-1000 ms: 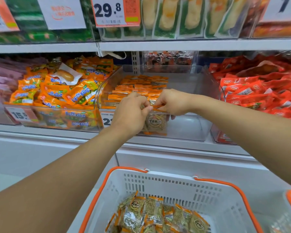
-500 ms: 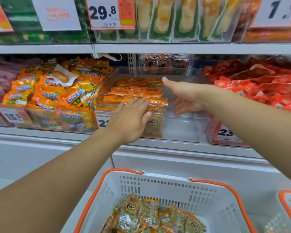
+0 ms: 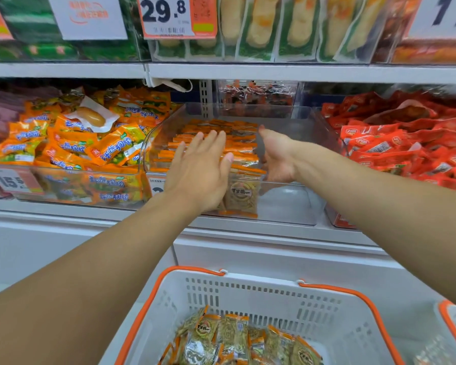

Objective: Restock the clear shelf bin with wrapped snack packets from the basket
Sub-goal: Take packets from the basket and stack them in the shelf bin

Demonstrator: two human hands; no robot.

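Now both hands' grip slack, empty, beside orange-edged packets (image 3: 216, 143) in clear bin (image 3: 287, 204).

Bright, even shop light falls from above, leaving only soft shadows beneath the white metal shelf edge (image 3: 248, 71). Pale glare streaks the clear plastic shelf bin (image 3: 295, 204). Wide-angle bending curves the edges; upper price labels look slightly soft.
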